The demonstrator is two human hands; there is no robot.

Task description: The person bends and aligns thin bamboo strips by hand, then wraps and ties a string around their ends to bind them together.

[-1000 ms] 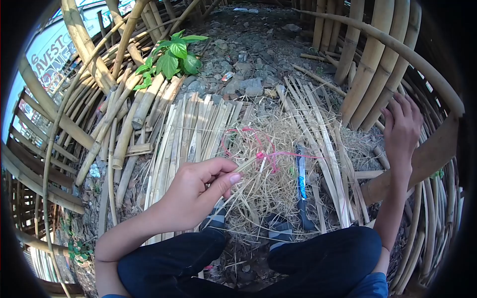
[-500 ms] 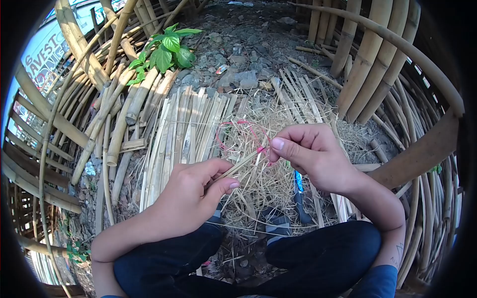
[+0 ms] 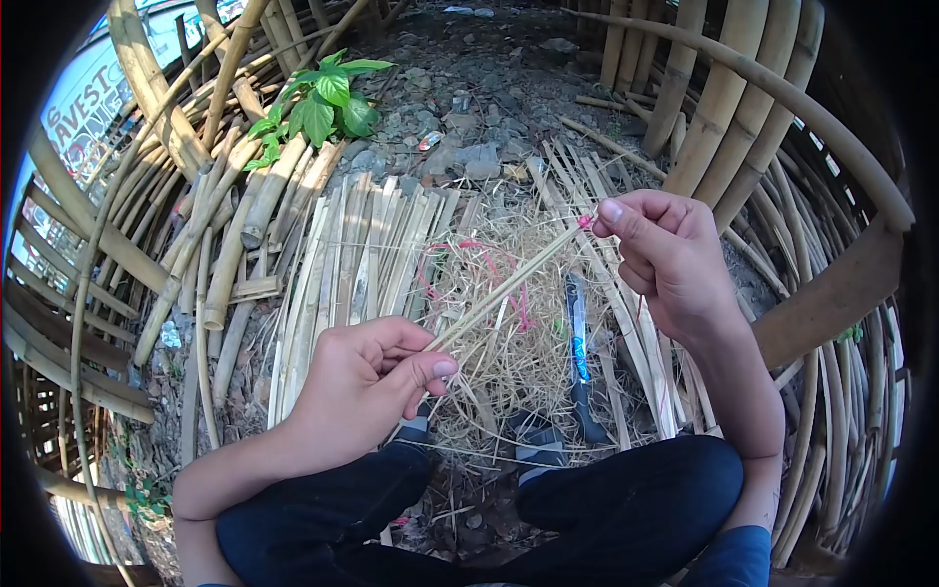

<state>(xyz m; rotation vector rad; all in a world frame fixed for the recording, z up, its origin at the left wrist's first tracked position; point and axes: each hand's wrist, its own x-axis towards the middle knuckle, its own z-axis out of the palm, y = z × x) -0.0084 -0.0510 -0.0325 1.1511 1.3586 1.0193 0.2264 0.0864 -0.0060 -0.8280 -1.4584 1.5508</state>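
My left hand (image 3: 377, 386) is closed, thumb and fingers pinching the lower end of thin bamboo strips (image 3: 509, 284). The strips slant up to the right. Pink string (image 3: 586, 223) is knotted at their upper end, and the closed fingertips of my right hand (image 3: 665, 249) pinch it there. More pink string (image 3: 427, 274) lies loosely looped over the shavings below. A dark-handled blade with blue markings (image 3: 578, 342) rests on the shavings, below and left of my right hand.
Pale bamboo shavings (image 3: 489, 382) cover the ground before my feet. Split bamboo slats (image 3: 328, 284) lie at left, with more slats (image 3: 626, 333) at right. Bamboo poles (image 3: 269, 201) and a leafy plant (image 3: 333, 103) stand beyond. A bamboo frame (image 3: 822, 303) is at far right.
My right hand has moved up and to the right, with the pink knot. More of the strips' length now shows between my hands. My left hand has shifted slightly left.
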